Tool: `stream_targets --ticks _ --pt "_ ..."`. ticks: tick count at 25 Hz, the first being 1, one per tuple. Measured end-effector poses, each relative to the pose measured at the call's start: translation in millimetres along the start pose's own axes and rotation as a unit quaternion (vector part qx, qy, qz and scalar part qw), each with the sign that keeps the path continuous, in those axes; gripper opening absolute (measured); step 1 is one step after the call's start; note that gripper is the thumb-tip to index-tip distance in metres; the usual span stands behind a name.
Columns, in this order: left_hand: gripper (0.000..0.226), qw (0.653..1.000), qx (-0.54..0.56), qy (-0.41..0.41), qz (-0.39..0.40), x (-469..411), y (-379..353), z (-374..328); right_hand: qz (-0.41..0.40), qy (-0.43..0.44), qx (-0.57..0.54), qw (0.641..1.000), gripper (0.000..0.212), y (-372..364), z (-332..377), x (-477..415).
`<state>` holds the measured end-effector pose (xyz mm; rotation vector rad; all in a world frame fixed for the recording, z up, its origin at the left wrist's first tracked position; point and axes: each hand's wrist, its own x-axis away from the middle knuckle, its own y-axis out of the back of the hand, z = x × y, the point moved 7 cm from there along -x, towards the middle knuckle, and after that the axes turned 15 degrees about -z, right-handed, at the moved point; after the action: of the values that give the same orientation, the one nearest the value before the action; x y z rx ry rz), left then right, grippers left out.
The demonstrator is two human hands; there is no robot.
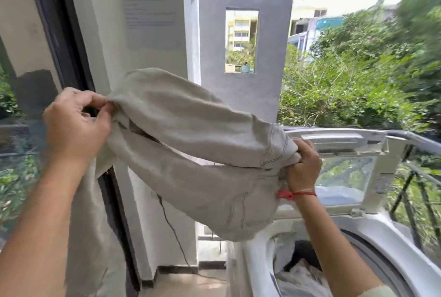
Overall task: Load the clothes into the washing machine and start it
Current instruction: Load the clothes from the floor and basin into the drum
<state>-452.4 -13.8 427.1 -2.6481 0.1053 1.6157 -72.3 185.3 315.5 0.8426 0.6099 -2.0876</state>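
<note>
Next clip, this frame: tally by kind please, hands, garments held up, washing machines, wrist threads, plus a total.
2 bare hands: left hand, right hand
1 beige woven garment, gripped by both hands
1 white top-loading washing machine, lid open
1 red wrist thread
Total: 5

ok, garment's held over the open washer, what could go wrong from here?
1. The garment, stretched between left hand and right hand, hangs mostly left of the drum; dropped now, part may drape over the washer rim.
2. The raised lid stands just behind the right hand and could get knocked.
</note>
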Motion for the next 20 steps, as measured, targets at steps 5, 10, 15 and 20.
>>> stream_targets --ticks 5,10,15,20 --pt "0.01 0.995 0.017 -0.011 0.096 63 -52 -52 -0.073 0.081 0.128 0.986 0.016 83 -17 -80" --pt "0.01 0.975 0.028 0.017 0.22 171 -109 -86 0.025 0.099 0.205 0.974 0.038 137 -93 -88" --pt "0.008 0.971 0.002 0.001 0.241 242 -137 -119 0.105 0.039 0.179 0.978 0.037 166 -185 -75" --pt "0.018 0.905 -0.062 0.047 0.418 340 -160 -115 0.409 0.07 0.368 0.832 0.052 160 -292 -10"
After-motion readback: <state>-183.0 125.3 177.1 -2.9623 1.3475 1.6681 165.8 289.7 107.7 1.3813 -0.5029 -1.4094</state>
